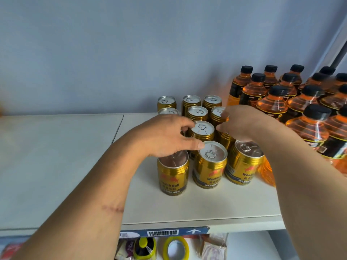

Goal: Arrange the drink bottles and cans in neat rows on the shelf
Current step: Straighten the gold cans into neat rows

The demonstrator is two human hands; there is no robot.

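Gold drink cans (pixel 210 166) stand in three columns on the white shelf (pixel 56 166), silver tops up. My left hand (pixel 165 136) reaches in from the left above the front left can (pixel 172 171). Its curled fingers and thumb close over a can in the left column that is mostly hidden under the palm. The index fingertip touches the rim of the middle can behind (pixel 202 129). My right hand (pixel 242 122) comes from the right and curls its fingers and thumb round the top of a can (pixel 224 140) in the right column. Orange bottles (pixel 272 104) with black caps stand at the right.
The pale wall rises right behind the back row. The shelf's left half lies bare up to a seam. Below the front edge sit a barcode label (pixel 163 232), a yellow tape roll (pixel 175 248) and packets on a lower level.
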